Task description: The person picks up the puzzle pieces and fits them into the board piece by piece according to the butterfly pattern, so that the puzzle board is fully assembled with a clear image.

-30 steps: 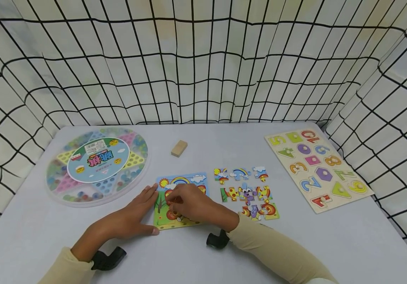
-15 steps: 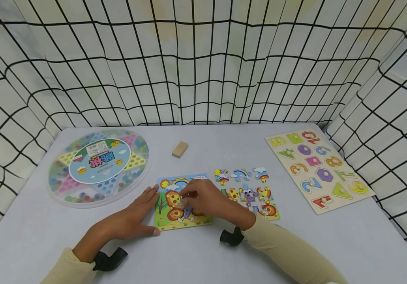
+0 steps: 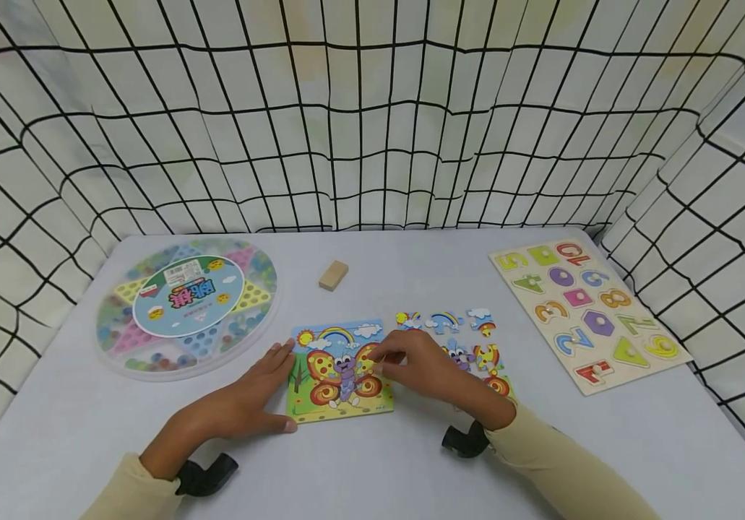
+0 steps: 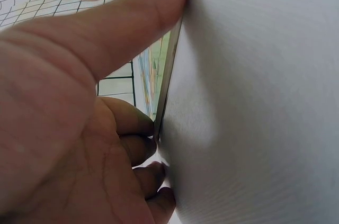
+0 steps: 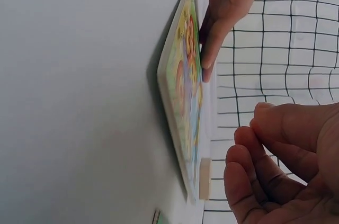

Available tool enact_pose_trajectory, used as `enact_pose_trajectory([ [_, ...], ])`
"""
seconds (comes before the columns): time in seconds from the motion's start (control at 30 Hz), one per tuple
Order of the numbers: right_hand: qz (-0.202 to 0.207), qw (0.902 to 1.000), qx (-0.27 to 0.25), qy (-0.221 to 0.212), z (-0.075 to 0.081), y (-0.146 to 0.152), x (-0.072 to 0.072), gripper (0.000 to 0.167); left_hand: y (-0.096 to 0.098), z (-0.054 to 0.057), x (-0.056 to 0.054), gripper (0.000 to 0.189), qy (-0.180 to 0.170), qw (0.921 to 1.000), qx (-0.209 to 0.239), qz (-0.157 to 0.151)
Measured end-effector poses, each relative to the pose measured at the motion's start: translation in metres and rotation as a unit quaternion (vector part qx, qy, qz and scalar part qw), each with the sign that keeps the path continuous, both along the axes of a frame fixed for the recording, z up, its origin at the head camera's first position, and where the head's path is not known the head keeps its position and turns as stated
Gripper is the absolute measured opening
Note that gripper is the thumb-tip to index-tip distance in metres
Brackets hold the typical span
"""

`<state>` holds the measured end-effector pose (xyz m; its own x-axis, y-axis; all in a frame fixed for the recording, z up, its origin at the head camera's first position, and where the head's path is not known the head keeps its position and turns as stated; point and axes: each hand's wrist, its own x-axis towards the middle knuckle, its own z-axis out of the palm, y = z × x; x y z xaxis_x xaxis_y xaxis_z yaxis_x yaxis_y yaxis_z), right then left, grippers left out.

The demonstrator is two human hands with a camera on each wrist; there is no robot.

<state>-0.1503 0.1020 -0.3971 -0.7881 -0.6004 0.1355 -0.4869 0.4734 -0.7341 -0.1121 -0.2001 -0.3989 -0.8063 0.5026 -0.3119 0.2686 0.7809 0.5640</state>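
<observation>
A butterfly puzzle board (image 3: 345,375) lies flat before me, its sun, rainbow and butterfly picture in plain sight. My left hand (image 3: 248,401) rests on the table, thumb at the board's near left corner and fingers along its left edge; the left wrist view shows the thumb (image 4: 153,1) touching that edge. Over the board's right side hovers my right hand (image 3: 420,365), thumb and forefinger together. In the right wrist view its fingers (image 5: 254,166) are curled with nothing visible between them. Right of the board are loose puzzle pieces (image 3: 486,357), some hidden by the right hand.
A round marble game box (image 3: 188,296) sits at the left. Beyond the board lies a small wooden block (image 3: 333,275). A number and shape peg board (image 3: 580,310) lies at the right. Black netting (image 3: 372,130) borders the table's back and sides.
My right hand has moved rightward across the board from its left half to its right edge, uncovering the butterfly picture. The left hand stays at the board's left edge.
</observation>
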Motion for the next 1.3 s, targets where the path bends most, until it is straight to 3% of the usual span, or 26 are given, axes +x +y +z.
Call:
enact_pose_trajectory([
  [0.37,-0.031,0.9991,0.016,-0.024,0.000,0.035,0.006,0.014,0.001,0.002,0.002,0.105,0.000,1.0000,-0.005,0.004],
  [0.67,-0.025,0.9995,-0.005,-0.018,-0.004,0.059,0.008,0.013,0.001,0.003,0.001,0.106,0.001,0.9999,-0.013,0.003],
  [1.03,-0.001,0.9997,0.023,-0.011,-0.004,0.084,0.008,0.014,0.002,0.003,0.001,0.105,-0.007,0.9999,-0.015,0.005],
  [1.3,-0.027,0.9989,0.037,0.004,-0.007,0.102,0.014,0.021,0.001,0.002,0.001,0.106,-0.006,0.9998,-0.020,0.007],
])
